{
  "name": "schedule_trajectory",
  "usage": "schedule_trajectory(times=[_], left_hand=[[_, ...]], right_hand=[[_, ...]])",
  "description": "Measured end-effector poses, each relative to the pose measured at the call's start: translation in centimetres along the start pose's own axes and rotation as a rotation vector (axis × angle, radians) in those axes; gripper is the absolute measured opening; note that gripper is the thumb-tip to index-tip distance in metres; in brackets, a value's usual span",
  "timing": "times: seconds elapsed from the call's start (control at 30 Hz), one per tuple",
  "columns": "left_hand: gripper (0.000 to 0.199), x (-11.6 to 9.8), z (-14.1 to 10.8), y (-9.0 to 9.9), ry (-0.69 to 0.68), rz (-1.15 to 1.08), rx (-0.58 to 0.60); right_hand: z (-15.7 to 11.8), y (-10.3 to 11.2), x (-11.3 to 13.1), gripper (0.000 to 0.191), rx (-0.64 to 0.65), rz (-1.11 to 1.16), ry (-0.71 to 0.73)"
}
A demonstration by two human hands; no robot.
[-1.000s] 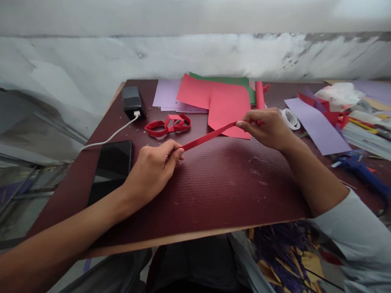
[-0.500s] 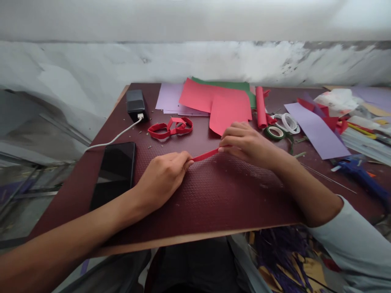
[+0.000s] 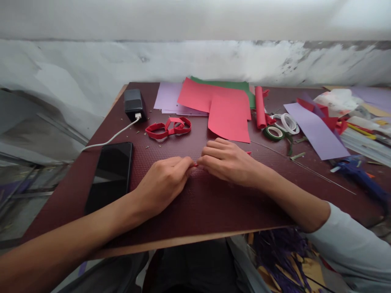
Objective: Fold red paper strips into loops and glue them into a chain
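Note:
My left hand is closed, pinching one end of a narrow red paper strip low over the table. My right hand is closed on the same strip, its fingertips almost meeting those of the left. Most of the strip is hidden by my fingers; a small red tip shows behind the right hand. Beyond my left hand lies a red paper piece bent into loops. Past my right hand are red paper sheets, overlapping lilac and green sheets.
A phone lies at left, below a black power bank with a white cable. To the right are a red roll, green tape, a thin wire, a lilac sheet and a blue glue gun.
My right hand has moved left and toward me along the strip, up to my left hand. The stretch of strip between them is now mostly covered. The wire has come into fuller view.

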State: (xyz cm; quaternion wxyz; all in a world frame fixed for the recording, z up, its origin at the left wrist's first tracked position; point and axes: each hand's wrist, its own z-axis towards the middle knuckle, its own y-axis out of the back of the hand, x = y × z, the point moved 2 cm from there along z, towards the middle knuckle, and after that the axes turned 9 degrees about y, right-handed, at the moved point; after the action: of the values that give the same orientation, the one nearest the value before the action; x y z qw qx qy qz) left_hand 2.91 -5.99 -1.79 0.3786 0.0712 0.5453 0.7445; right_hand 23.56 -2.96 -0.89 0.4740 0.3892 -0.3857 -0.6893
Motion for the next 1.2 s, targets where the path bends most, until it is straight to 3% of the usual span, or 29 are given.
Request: schedule_trajectory(times=[0.43,0.77,0.93,1.07,1.2], left_hand=[[0.015,0.4,0.4,2.1,0.143,-0.060,-0.043],[0.014,1.1,0.5,2.3,0.145,-0.094,-0.087],[0.016,1.3,0.5,2.5,0.162,-0.098,-0.109],[0.014,1.4,0.6,2.5,0.159,-0.104,-0.105],[0.015,1.6,0.7,2.1,0.145,-0.109,-0.067]], right_hand=[[-3.6,0.4,-4.3,0.025,-0.037,0.162,-0.172],[-5.4,0.5,-6.7,0.027,0.046,-0.085,-0.318],[-6.6,0.9,-7.8,0.032,-0.007,-0.163,-0.375],[-6.8,1.4,-7.9,0.028,-0.034,-0.216,-0.400],[-5.4,1.3,-6.4,0.023,-0.001,-0.195,-0.357]])
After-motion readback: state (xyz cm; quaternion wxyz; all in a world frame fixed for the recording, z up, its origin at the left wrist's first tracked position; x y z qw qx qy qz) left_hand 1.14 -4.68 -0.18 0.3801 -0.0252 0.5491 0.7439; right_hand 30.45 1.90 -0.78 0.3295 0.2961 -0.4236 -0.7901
